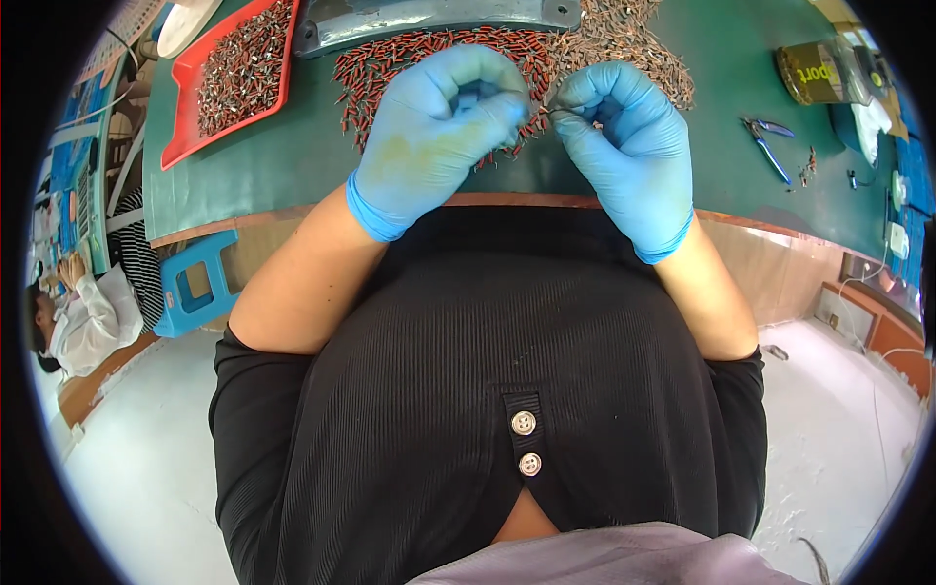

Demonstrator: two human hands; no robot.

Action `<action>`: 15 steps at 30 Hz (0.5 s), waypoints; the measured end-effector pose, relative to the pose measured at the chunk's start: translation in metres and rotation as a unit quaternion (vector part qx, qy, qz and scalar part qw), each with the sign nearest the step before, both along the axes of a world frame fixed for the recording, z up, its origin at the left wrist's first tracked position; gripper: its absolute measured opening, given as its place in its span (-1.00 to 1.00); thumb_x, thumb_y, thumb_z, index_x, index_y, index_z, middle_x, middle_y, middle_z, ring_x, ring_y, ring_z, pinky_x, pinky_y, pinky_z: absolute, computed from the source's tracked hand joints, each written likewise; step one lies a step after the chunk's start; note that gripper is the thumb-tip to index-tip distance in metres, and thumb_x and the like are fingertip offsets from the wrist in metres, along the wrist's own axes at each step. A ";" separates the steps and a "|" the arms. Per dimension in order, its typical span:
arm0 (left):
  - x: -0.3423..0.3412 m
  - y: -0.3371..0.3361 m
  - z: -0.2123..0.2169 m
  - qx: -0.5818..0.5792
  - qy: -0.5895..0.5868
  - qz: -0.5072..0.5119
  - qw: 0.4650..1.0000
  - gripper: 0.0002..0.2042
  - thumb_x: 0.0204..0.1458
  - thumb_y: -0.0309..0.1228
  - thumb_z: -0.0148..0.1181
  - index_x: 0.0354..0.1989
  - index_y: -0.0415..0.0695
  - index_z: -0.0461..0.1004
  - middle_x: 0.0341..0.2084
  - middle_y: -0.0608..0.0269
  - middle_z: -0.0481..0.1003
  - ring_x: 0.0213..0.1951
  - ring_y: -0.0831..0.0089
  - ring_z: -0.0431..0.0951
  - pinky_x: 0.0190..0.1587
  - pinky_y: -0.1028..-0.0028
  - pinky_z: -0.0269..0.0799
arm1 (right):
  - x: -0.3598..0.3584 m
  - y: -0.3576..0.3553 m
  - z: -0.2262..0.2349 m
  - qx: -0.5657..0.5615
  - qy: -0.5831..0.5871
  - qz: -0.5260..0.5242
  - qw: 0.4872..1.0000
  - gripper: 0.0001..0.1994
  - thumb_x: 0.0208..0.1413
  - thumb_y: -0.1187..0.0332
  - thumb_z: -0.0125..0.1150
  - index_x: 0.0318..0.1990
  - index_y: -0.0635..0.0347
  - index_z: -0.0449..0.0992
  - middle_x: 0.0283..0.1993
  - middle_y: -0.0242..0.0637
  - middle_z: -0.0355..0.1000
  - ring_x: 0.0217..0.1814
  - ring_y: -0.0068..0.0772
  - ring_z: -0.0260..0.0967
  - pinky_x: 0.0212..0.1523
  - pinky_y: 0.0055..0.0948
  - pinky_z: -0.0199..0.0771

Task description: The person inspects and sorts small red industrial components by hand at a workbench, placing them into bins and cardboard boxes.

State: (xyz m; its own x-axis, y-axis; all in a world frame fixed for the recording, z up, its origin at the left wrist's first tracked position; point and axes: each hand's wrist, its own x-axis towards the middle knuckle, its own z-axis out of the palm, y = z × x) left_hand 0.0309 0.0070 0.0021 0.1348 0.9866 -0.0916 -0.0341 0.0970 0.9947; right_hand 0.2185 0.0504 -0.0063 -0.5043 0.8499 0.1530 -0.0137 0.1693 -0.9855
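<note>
Both of my hands wear blue rubber gloves and are raised over the table's near side. My left hand [419,146], stained yellowish on its back, has its fingers curled and the tips pressed together. What lies in that pinch is hidden by the fingers. A short way to the right, my right hand [634,151] pinches thumb against forefinger, both tips darkened; a tiny dark piece seems to show there, too small to name. Behind the hands spreads a heap of small red cylindrical parts with metal ends [366,73]. Beside it lies a heap of brownish-copper small parts [624,49].
A red tray [180,127] of similar metal parts sits at left on the green table [741,58]. A grey metal bar [429,18] lies behind the heaps. Blue-handled pliers [770,151] and a dark yellow-labelled container [809,73] are at right. A blue stool [195,283] and another person [93,322] are at left.
</note>
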 end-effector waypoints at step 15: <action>0.004 -0.006 -0.001 0.109 0.075 0.034 0.991 -0.85 -0.01 -0.55 0.20 -0.24 -0.24 0.48 -0.42 0.36 0.49 -0.41 0.69 0.45 -0.36 0.64 0.39 | -0.007 -0.006 0.007 -0.092 0.008 0.012 0.996 -0.86 0.08 0.62 0.15 -0.18 0.34 0.44 -0.30 -0.33 0.43 -0.27 -0.59 0.39 -0.18 -0.60 0.44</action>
